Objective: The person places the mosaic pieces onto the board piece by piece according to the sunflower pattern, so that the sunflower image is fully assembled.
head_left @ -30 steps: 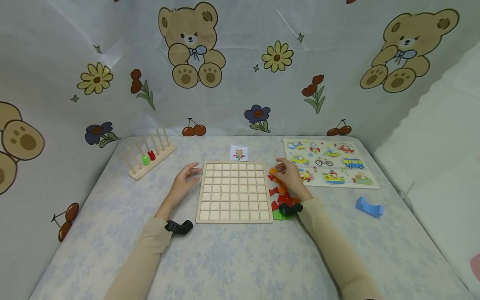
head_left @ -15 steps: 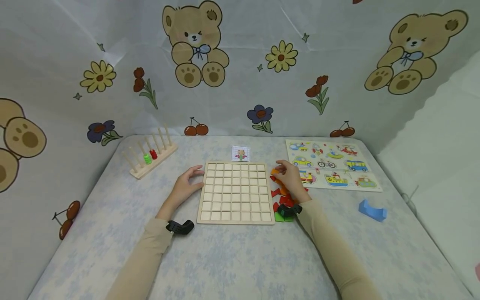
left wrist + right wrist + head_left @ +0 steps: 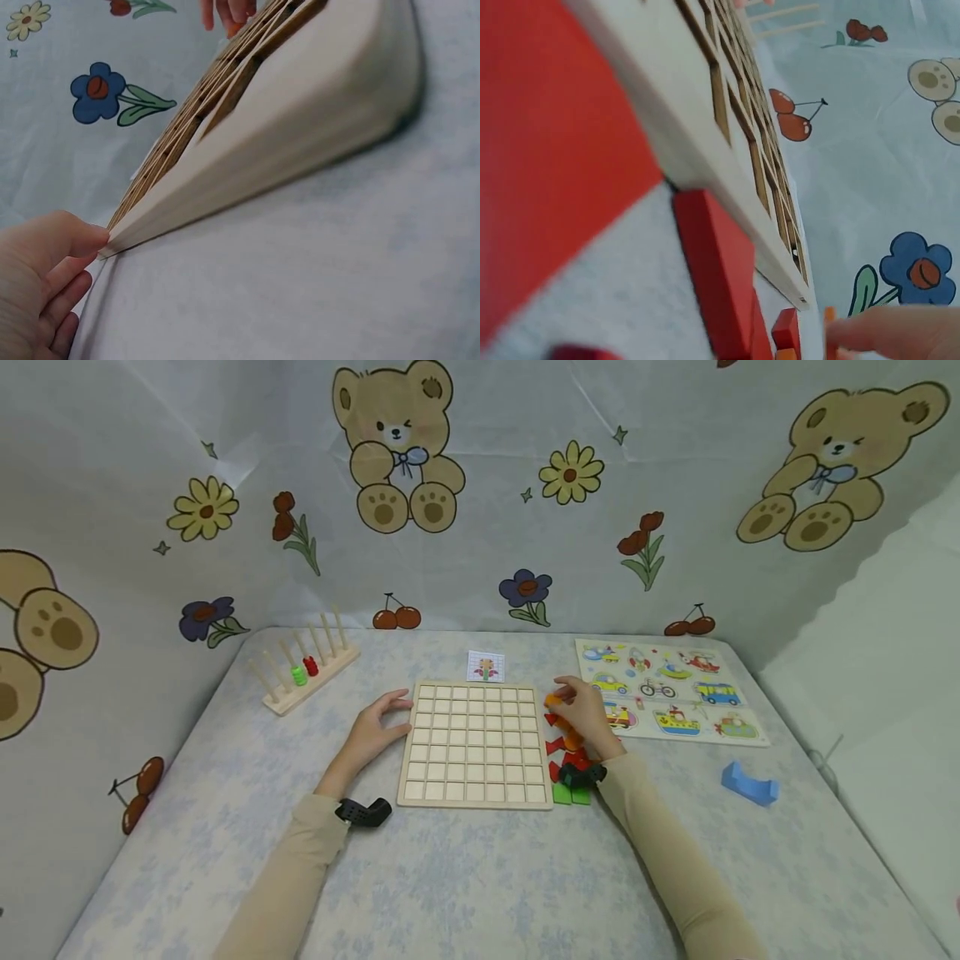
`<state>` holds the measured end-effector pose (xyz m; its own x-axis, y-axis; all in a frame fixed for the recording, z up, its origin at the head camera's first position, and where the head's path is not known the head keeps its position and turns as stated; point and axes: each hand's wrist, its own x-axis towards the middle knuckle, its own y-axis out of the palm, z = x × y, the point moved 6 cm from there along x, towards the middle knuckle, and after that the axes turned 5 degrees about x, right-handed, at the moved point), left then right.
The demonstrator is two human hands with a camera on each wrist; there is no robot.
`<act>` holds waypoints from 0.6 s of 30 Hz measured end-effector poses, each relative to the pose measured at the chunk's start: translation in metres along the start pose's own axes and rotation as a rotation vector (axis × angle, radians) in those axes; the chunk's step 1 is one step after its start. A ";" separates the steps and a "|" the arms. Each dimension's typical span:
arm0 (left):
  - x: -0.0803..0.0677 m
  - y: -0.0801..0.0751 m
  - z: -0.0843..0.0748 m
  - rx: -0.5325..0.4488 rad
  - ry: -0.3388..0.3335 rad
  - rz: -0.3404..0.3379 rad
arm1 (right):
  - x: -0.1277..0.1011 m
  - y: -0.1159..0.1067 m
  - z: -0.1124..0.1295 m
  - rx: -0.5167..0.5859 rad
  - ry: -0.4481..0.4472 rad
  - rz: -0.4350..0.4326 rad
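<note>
Left hand rests with relaxed fingers touching the wooden grid board's nine-o'clock edge, gripping nothing. Right hand, at the board's three o'clock, pinches an orange piece above the coloured pieces.

grid boards: 1 | vehicle puzzles: 1 | peg racks: 1 | blue blocks: 1

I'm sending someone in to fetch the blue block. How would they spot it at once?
Start at the vehicle puzzle board lying at the far right of the table. Come toward the near edge from its right end: the blue block lies alone on the cloth there. It is the only blue piece, with a curved dip in its top, well apart from the red, orange and green pieces beside the grid board.
</note>
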<state>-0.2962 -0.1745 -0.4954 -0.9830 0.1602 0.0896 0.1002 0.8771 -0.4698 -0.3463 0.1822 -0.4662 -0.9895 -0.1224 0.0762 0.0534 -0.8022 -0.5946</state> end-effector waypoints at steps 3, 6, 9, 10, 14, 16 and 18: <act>0.001 -0.001 -0.001 0.005 -0.001 0.003 | 0.000 0.001 0.013 0.038 -0.052 -0.020; 0.002 -0.002 -0.001 0.013 0.002 0.002 | 0.002 0.010 0.034 0.068 -0.116 -0.011; 0.002 -0.004 0.000 0.019 0.009 -0.003 | 0.005 0.028 0.054 0.083 -0.167 0.036; 0.002 -0.004 0.000 0.017 0.010 -0.005 | 0.006 0.035 0.060 0.082 -0.181 0.053; 0.002 -0.002 0.002 0.001 0.003 0.001 | 0.008 0.062 0.074 0.077 -0.197 0.138; 0.002 -0.001 0.002 -0.005 0.001 0.006 | 0.008 0.074 0.076 0.063 -0.189 0.174; 0.002 0.000 0.001 -0.010 0.003 0.005 | 0.009 0.082 0.077 0.057 -0.179 0.197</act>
<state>-0.2981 -0.1747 -0.4965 -0.9821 0.1657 0.0895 0.1065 0.8806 -0.4617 -0.3404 0.0703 -0.4530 -0.9202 -0.3767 0.1066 0.2552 -0.7838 -0.5662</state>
